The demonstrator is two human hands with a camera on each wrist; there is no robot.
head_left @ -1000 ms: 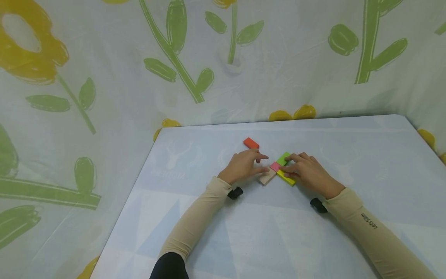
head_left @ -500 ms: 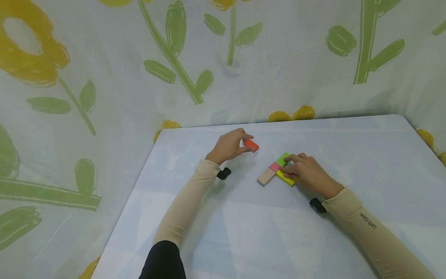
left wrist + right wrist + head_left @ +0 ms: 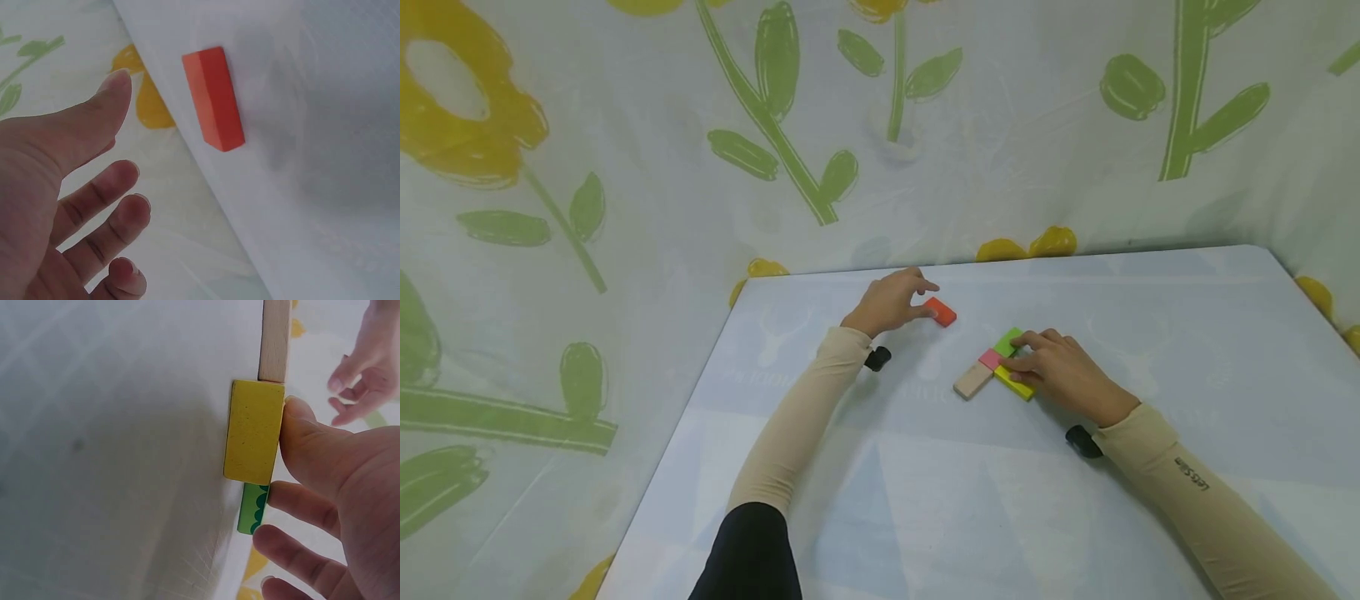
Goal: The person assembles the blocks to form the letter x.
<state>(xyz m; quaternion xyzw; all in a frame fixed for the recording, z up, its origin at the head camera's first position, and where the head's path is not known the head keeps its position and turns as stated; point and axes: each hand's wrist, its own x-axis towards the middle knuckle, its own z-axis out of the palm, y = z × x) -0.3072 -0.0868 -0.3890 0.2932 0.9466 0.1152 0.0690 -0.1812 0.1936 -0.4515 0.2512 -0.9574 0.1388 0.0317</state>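
Observation:
My left hand [image 3: 891,302] is spread beside an orange-red block [image 3: 943,312], thumb and fingers apart. In the left wrist view, a gap shows between that hand and the block [image 3: 215,100], which lies on the tabletop. Nearer the middle, a plain wooden block [image 3: 973,381], a small pink block [image 3: 989,358], a green block [image 3: 1009,340] and a yellow block [image 3: 1015,385] lie against one another. My right hand [image 3: 1067,371] rests on this group, thumb by the pink and yellow blocks, a fingertip at the green one. The right wrist view shows dark scallops on the green block [image 3: 252,509].
A pale patterned tabletop [image 3: 887,467] carries the blocks. Its far edge meets a hanging cloth [image 3: 1037,167] printed with flowers and leaves. Small black cameras [image 3: 1084,442] sit under both wrists.
From beside the joined blocks, my left hand has moved away and left to the orange-red block, touched it, then spread its fingers and drawn slightly back. My right hand stays put.

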